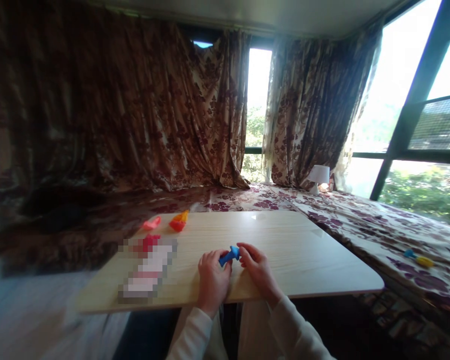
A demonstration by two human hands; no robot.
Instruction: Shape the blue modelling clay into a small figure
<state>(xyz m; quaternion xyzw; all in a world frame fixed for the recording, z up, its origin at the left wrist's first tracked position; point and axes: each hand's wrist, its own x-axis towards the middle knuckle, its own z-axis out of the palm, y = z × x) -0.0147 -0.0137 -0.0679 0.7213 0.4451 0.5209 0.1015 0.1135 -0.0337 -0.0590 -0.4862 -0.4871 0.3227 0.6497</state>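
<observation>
Between my two hands, just above the table's near half, is a small bright blue piece (230, 255) with a narrow stem and a wider, pointed end; its exact kind does not show. My left hand (213, 277) is closed around the stem end at the left. At the other end, my right hand (257, 266) pinches the wider part between thumb and fingers. Some of the piece is hidden behind the fingers. Both wrists rest near the front edge of the pale wooden table (285, 270).
Left on the table lie a pink-red piece (151, 223), an orange-and-red piece (179, 221), a crimson piece (151, 243) and a blurred-out pinkish rectangular item (150, 272). On the flowered cover to the right are small blue (409, 253) and yellow (424, 261) things. A white lamp (318, 175) stands behind.
</observation>
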